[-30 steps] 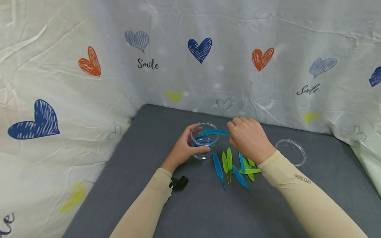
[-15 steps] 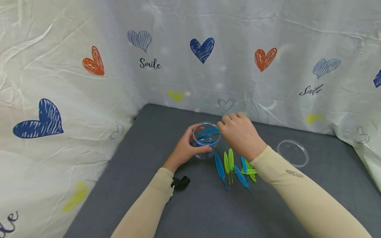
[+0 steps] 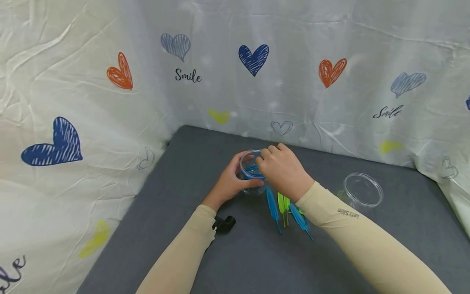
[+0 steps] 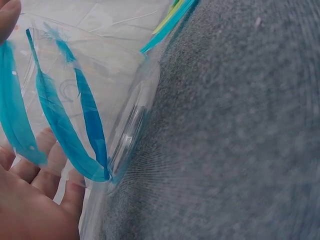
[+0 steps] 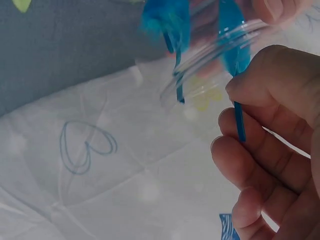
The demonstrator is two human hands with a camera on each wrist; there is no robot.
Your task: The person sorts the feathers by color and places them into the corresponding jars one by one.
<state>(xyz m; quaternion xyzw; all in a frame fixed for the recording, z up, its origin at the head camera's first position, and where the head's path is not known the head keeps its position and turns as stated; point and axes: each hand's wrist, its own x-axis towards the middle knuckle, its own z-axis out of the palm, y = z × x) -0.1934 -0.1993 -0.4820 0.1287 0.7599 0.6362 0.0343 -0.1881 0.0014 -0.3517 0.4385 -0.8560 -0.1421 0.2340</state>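
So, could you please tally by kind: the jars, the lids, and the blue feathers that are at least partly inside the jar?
Clear plastic jar: 1
Clear round lid: 1
Blue feathers, including one pinched by the right hand: 3
Total: 5

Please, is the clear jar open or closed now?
The jar is open: its clear lid lies apart on the table, and the right hand holds a blue feather at the mouth.

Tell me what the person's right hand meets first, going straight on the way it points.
Probably the clear, round plastic jar, whose rim lies just ahead of the right hand; depth is unclear, so it may pass over.
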